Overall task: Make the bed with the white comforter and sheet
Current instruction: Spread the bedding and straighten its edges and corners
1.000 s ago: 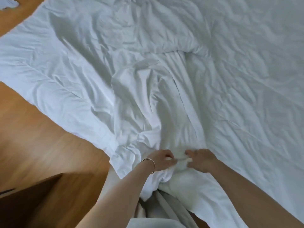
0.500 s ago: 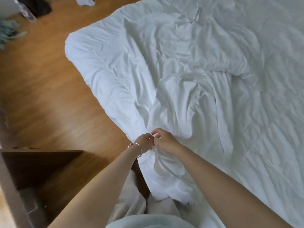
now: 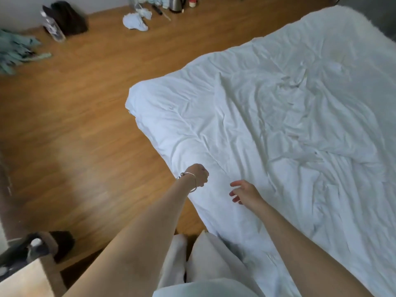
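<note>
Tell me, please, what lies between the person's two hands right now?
In the head view, only wrinkled white comforter lies between the left hand and the right hand; nothing else sits in that gap.

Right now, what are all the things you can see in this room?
Comforter: one, white, wrinkled, spread over the bed on the right.
Floor: one, brown wood, left of the bed.
Plastic bottle: one, clear, standing on the floor at the far left.
Dark bag: one, black, just behind the bottle.
Teal cloth: one heap, on the floor at the left edge.
White cloth: one crumpled heap, on the floor by the far wall.
Kettle: one, silver, on the floor at the top, among small items too blurred to name.
Bracelet: one, silver, on the left wrist.
Left hand: fingers curled at the comforter's edge; whether it grips fabric is hidden.
Right hand: open, over the comforter.
</note>
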Tool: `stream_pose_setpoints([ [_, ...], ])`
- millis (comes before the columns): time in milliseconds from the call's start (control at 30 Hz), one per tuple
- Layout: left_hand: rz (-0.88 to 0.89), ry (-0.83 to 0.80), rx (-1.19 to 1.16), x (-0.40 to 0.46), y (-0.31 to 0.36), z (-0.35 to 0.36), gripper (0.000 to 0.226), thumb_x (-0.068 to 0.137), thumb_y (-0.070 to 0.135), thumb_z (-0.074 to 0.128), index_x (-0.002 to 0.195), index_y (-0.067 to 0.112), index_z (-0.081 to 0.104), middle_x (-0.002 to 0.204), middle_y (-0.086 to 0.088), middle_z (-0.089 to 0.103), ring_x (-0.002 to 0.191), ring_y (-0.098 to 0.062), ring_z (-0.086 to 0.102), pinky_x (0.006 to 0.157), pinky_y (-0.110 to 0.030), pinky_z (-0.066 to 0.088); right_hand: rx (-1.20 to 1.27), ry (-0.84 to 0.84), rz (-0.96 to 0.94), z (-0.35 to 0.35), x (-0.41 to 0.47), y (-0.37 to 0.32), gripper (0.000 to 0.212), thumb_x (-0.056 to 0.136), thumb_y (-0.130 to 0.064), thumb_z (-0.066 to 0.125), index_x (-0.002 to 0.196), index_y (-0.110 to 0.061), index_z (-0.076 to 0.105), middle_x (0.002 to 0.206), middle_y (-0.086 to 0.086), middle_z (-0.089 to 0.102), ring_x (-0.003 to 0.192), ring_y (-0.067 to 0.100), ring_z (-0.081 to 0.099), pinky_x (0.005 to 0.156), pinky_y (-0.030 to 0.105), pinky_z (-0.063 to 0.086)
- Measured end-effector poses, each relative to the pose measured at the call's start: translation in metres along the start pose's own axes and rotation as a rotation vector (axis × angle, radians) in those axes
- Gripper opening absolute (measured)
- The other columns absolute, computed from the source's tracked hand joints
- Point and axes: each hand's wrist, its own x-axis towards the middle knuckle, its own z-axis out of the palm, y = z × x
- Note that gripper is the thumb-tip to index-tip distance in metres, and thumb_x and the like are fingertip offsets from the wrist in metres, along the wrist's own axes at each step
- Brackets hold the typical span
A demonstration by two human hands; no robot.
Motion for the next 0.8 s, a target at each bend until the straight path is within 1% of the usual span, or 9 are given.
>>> stream_pose_setpoints([
  [67, 0.01, -0.018, 0.03, 0.017, 0.013, -0.034, 0.02, 0.098, 0.005, 0.042, 0.082, 0.011, 0.054, 0.083, -0.005, 0.06, 0.076, -0.023, 0.059, 0.07, -0.028, 0.051, 0.022, 0.0, 0.033, 0.007, 0.01, -0.03, 0.027, 0.092, -0.005, 0.047, 0.115, -0.013, 0.059, 0.092, 0.006, 0.069, 0.065, 0.017, 0.062, 0.066, 0.028, 0.047],
  [100, 0.019, -0.026, 0.014, 0.026, 0.022, -0.049, 0.023, 0.098, 0.005, 0.042, 0.078, 0.012, 0.052, 0.077, -0.004, 0.056, 0.075, -0.024, 0.058, 0.069, -0.025, 0.052, 0.034, 0.008, 0.036, 0.01, 0.017, -0.045, 0.027, 0.092, -0.006, 0.048, 0.115, -0.013, 0.058, 0.093, 0.007, 0.069, 0.065, 0.017, 0.062, 0.066, 0.028, 0.047],
  [167, 0.051, -0.043, -0.051, 0.042, 0.044, -0.076, 0.019, 0.098, 0.003, 0.038, 0.085, 0.009, 0.05, 0.073, -0.003, 0.052, 0.063, -0.018, 0.053, 0.049, -0.011, 0.043, 0.084, 0.042, 0.019, 0.012, 0.031, -0.079, 0.027, 0.092, -0.005, 0.048, 0.116, -0.013, 0.057, 0.095, 0.006, 0.068, 0.067, 0.016, 0.062, 0.067, 0.027, 0.047],
  [200, 0.081, -0.044, -0.072, 0.05, 0.057, -0.089, 0.016, 0.098, 0.003, 0.038, 0.091, 0.008, 0.051, 0.074, -0.003, 0.053, 0.06, -0.014, 0.051, 0.042, -0.01, 0.038, 0.13, 0.066, 0.003, 0.012, 0.039, -0.097, 0.027, 0.092, -0.005, 0.048, 0.116, -0.013, 0.057, 0.094, 0.006, 0.068, 0.067, 0.016, 0.062, 0.067, 0.027, 0.046],
  [300, 0.228, -0.045, -0.095, 0.082, 0.095, -0.123, 0.016, 0.096, 0.009, 0.042, 0.099, 0.01, 0.058, 0.084, -0.005, 0.065, 0.061, -0.013, 0.058, 0.051, -0.02, 0.04, 0.301, 0.137, -0.056, 0.007, 0.067, -0.15, 0.026, 0.093, -0.007, 0.049, 0.116, -0.017, 0.057, 0.096, 0.006, 0.07, 0.071, 0.018, 0.063, 0.073, 0.028, 0.048],
  [367, 0.281, -0.069, -0.132, 0.105, 0.118, -0.145, 0.016, 0.095, 0.01, 0.043, 0.1, 0.011, 0.059, 0.087, -0.005, 0.066, 0.062, -0.014, 0.06, 0.056, -0.023, 0.04, 0.394, 0.194, -0.084, 0.002, 0.087, -0.178, 0.025, 0.093, -0.008, 0.05, 0.115, -0.019, 0.058, 0.099, 0.007, 0.07, 0.074, 0.018, 0.064, 0.075, 0.029, 0.048],
  [567, 0.242, -0.103, -0.029, 0.19, 0.18, -0.21, 0.02, 0.093, 0.007, 0.041, 0.097, 0.013, 0.06, 0.083, -0.002, 0.066, 0.059, -0.014, 0.058, 0.06, -0.025, 0.041, 0.599, 0.366, 0.02, -0.015, 0.167, -0.233, 0.027, 0.092, -0.008, 0.051, 0.116, -0.017, 0.059, 0.098, 0.007, 0.07, 0.072, 0.017, 0.064, 0.078, 0.031, 0.047],
  [700, 0.265, -0.181, 0.086, 0.242, 0.223, -0.232, 0.019, 0.094, 0.006, 0.041, 0.096, 0.012, 0.059, 0.08, -0.002, 0.065, 0.058, -0.015, 0.057, 0.057, -0.023, 0.039, 0.777, 0.489, 0.111, -0.026, 0.205, -0.271, 0.027, 0.09, -0.003, 0.049, 0.111, -0.016, 0.059, 0.096, 0.009, 0.069, 0.067, 0.017, 0.062, 0.071, 0.027, 0.047],
  [800, 0.256, -0.298, 0.208, 0.276, 0.247, -0.231, 0.018, 0.094, 0.008, 0.042, 0.099, 0.012, 0.059, 0.08, 0.001, 0.065, 0.059, -0.014, 0.059, 0.058, -0.023, 0.041, 0.836, 0.496, 0.179, -0.027, 0.229, -0.295, 0.027, 0.089, -0.004, 0.05, 0.112, -0.015, 0.059, 0.096, 0.009, 0.069, 0.068, 0.018, 0.062, 0.07, 0.026, 0.046],
])
